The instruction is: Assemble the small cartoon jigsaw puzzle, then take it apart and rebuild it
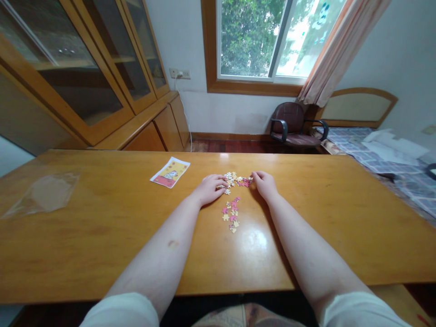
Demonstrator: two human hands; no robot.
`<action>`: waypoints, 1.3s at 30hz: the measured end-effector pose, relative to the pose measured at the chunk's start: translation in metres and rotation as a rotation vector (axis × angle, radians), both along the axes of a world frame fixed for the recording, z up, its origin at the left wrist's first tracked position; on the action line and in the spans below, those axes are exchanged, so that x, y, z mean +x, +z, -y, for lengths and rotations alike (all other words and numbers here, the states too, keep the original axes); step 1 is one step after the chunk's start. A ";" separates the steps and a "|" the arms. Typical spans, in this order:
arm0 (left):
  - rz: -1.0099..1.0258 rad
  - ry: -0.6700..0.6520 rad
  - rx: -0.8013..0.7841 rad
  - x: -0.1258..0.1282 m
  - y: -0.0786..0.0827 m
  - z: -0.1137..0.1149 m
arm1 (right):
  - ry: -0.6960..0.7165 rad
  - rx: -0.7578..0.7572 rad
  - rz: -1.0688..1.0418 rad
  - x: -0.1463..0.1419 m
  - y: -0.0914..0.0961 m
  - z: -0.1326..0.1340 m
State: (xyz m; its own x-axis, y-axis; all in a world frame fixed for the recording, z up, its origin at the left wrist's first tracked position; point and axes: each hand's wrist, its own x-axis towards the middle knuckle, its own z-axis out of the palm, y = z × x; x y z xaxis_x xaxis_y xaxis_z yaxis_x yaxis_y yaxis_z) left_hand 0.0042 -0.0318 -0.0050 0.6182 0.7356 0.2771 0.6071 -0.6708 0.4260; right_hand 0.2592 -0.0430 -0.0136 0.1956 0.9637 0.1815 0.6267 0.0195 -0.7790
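Note:
A loose heap of jigsaw puzzle pieces, pale yellow, white and pink, lies on the wooden table between my hands. My left hand rests at the heap's left side, fingers stretched and slightly apart, tips touching the nearest pieces. At the right end of the heap, beside some pink pieces, my right hand has its fingers drawn together; what is between the tips is too small to tell. Closer to me, several scattered pieces form a rough column.
A printed picture card in yellow and pink lies left of my left hand. A clear plastic bag is at the table's far left. Beyond the table stand a glass-door cabinet, an office chair and a bed.

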 end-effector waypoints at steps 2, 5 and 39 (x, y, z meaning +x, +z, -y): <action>-0.002 -0.003 0.003 0.000 0.000 0.000 | 0.070 0.004 -0.007 -0.001 0.000 0.002; 0.007 0.000 0.000 0.000 0.001 0.001 | 0.124 -0.019 0.080 -0.003 0.003 0.004; 0.010 0.002 -0.007 0.000 0.000 0.000 | 0.172 0.016 0.069 -0.004 0.002 0.004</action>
State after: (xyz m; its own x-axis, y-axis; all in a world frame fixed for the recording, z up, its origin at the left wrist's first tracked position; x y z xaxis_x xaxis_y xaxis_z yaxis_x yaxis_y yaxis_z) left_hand 0.0043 -0.0314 -0.0052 0.6143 0.7385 0.2779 0.6041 -0.6667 0.4365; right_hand 0.2554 -0.0466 -0.0116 0.0151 0.9787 0.2047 0.6654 0.1430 -0.7327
